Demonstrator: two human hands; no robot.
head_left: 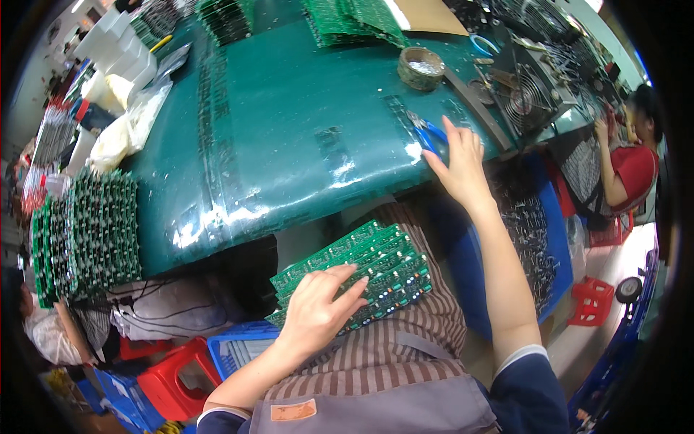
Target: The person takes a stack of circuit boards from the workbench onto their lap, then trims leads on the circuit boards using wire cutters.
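Observation:
A panel of green circuit boards [396, 253], split into several strips with small parts on them, lies tilted across my striped apron. My left hand [318, 307] is on its left part, fingers bent over the top face and holding it against my lap. Over the front edge of the table my right hand [463, 163] is open, thumb and forefinger apart. Between these two fingertips are the handles of blue-handled cutting pliers [428, 134], lying on the green mat. Whether my fingers touch the handles I cannot tell.
A green mat [275, 94] covers the table. Stacked circuit boards [94, 231] stand at the left edge. Farther back are a tape roll [421, 69], a metal bar [477, 108] and a fan [522, 101]. A blue bin [553, 217] of metal parts is at right; a person [629, 166] sits beyond.

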